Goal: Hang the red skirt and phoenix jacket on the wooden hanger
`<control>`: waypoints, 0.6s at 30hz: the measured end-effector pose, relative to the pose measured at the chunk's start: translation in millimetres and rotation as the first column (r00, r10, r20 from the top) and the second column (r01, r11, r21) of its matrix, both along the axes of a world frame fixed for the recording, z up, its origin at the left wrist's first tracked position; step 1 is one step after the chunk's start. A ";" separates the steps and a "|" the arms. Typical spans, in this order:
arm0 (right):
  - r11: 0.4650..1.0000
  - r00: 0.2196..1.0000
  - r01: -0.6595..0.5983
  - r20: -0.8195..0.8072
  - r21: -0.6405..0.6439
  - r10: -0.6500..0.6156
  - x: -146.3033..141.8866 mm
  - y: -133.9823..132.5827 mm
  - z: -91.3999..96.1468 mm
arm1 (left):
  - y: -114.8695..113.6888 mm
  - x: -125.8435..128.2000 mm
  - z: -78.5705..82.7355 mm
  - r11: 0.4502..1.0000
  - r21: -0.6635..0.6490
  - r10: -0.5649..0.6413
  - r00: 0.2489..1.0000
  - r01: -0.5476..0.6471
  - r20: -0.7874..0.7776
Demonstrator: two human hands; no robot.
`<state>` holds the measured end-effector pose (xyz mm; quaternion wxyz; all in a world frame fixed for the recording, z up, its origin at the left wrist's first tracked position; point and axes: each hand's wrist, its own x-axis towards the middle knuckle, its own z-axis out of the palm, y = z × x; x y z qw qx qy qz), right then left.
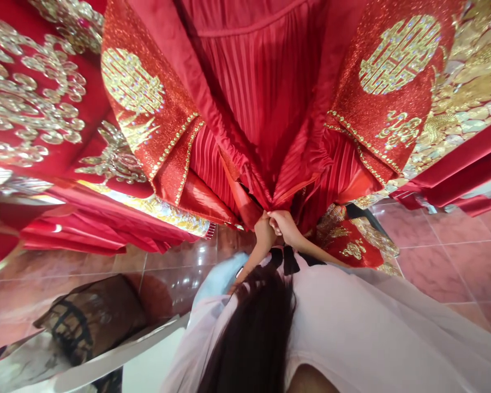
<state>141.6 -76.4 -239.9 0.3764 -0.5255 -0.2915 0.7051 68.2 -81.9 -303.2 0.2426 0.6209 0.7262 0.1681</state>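
A large red pleated skirt point(253, 71) with glittery orange-red panels and gold beaded trim fills the upper middle of the head view. Its smooth red edges run down from both sides and come together in a V. At that point my left hand point(265, 232) is closed on the gathered red cloth. My right hand point(284, 225) is closed right beside it, touching it and gripping the same bunched fabric. The fingertips and the exact part of the cloth between them are partly hidden.
Red garments with silver beading point(28, 98) hang at left, and a gold-sequinned garment point(466, 93) at right. Behind my arms lies a red and gold embroidered piece point(354, 245). A brown bag point(106, 311) stands on the tiled floor point(437, 262) at lower left.
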 end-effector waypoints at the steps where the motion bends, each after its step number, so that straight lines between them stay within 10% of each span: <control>1: 1.000 1.000 0.004 -0.023 -0.005 -0.005 0.6 0.6 0.2 | 0.6 -0.7 -1.0 1.000 0.000 -0.008 1.000 0.008 -0.006; 18: 0.982 0.976 -0.160 -0.163 -0.096 0.143 14.0 20.5 3.3 | 5.7 -10.1 -6.2 0.996 0.078 -0.031 0.998 0.036 -0.058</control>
